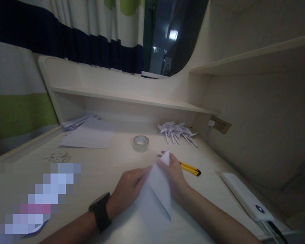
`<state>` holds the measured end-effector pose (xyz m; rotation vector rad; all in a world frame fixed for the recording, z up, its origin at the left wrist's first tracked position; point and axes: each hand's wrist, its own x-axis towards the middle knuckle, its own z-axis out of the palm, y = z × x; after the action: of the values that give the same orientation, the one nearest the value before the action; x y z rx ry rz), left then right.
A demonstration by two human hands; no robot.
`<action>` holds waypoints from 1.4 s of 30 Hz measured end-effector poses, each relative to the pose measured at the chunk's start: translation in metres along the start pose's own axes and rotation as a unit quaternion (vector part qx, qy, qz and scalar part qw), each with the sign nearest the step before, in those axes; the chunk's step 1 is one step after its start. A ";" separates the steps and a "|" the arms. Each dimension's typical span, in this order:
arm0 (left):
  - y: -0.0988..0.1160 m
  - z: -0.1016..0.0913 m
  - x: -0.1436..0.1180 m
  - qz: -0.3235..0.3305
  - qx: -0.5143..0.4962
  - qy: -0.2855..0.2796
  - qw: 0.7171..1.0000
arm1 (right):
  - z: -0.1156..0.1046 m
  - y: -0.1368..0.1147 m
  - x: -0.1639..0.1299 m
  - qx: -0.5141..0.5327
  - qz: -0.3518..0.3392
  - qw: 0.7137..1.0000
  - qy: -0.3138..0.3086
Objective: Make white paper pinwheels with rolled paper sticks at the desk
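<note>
1. Left hand (128,189): rests on the table (104,176), fingers closed against the left edge of a folded white paper (157,189). Black watch (100,211) on the wrist.
2. Right hand (174,176): behind the paper's right side, fingers pinched on its upper point, which stands up above the hand.
3. Paper: held between both hands at the near centre of the table; the lower part spreads flat toward the camera, a crease running down its middle.
4. Yellow utility knife (190,168): lying on the table just beyond the right hand, partly hidden by it.
5. Tape roll (141,143): clear, lying flat, further back, apart from both hands.
6. Folded paper pinwheels (176,132): a small heap near the back wall, right of the tape roll.
7. Flat paper sheet (88,137): back left, with a stack of paper strips (75,122) behind it.
8. Small scattered pieces (57,157): left of centre; too small to identify.
9. White power bank (246,196): at the right edge, indicator lit, cable attached at the near end.
10. Wall socket (220,124): a white plug seated in it.
</note>
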<state>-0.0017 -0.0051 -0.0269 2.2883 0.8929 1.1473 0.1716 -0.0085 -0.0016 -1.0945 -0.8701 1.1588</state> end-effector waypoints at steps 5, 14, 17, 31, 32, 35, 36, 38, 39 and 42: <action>-0.003 0.002 -0.001 0.009 0.036 0.026 0.999 | 0.001 0.002 0.001 0.016 -0.005 1.000 -0.004; -0.003 -0.002 0.000 0.002 0.062 0.036 0.997 | -0.018 -0.005 0.021 0.037 0.003 0.997 -0.074; 0.001 -0.003 0.001 0.004 0.053 0.036 0.998 | -0.023 -0.010 0.025 0.026 -0.002 0.996 -0.084; 0.016 -0.011 0.002 -0.055 -0.027 0.026 0.998 | -0.023 -0.020 0.025 0.002 -0.009 0.997 -0.076; 0.018 -0.012 0.003 -0.056 -0.033 0.025 0.998 | -0.023 -0.019 0.025 -0.002 -0.009 0.997 -0.072; 0.024 -0.015 0.010 -0.065 -0.046 0.036 0.996 | -0.019 -0.020 0.023 -0.007 -0.014 0.998 -0.069; 0.026 -0.016 0.014 -0.074 -0.046 0.042 0.995 | -0.017 -0.021 0.023 -0.009 -0.014 0.997 -0.072; 0.030 -0.019 0.025 -0.096 -0.046 0.052 0.993 | -0.012 -0.025 0.023 -0.012 -0.013 0.996 -0.085; 0.031 -0.021 0.030 -0.104 -0.049 0.054 0.992 | -0.009 -0.028 0.023 -0.014 -0.014 0.996 -0.091; 0.032 -0.026 0.043 -0.100 -0.071 0.050 0.991 | -0.001 -0.039 0.027 -0.025 -0.023 0.993 -0.115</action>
<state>0.0079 0.0055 0.0310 1.9925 1.0182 1.2030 0.1889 0.0162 0.0356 -0.9891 -1.1014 1.2467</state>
